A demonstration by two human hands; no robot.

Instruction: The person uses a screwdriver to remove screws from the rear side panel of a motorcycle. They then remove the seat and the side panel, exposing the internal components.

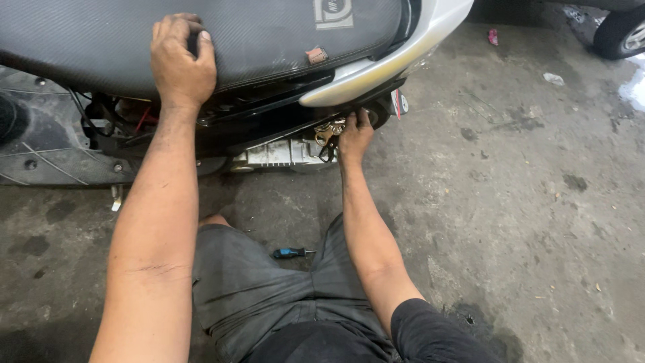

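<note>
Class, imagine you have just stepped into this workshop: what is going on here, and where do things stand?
A person crouches on a stained concrete floor beside a scooter. The left hand presses flat on the black seat. The right hand reaches under the silver side panel, at a bunch of keys hanging there; whether the fingers grip them cannot be told. A blue-handled screwdriver lies untouched on the floor between the knees. Part of a car wheel shows at top right.
</note>
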